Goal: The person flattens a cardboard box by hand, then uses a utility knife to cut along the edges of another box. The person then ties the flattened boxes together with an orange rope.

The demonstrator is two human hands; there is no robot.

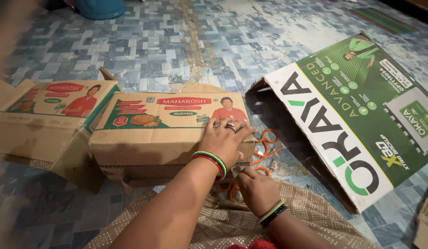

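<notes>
A brown cardboard box [149,138] with a red and green printed top lies on the tiled floor in front of me. My left hand [225,138], with rings and red and green bangles, rests on the box's right end, its fingers draped over the top edge. My right hand [255,189], wearing green and black bangles, is low at the box's near right corner. Its fingertips are hidden against the box bottom, next to a tangle of orange cord [267,143] lying on the floor. I cannot tell whether it grips anything.
A second, similar box [47,120] with open flaps lies to the left. A large green and white flattened carton [361,115] leans at the right. A blue container [101,7] stands at the far top. Brown dotted cloth [223,226] covers my lap.
</notes>
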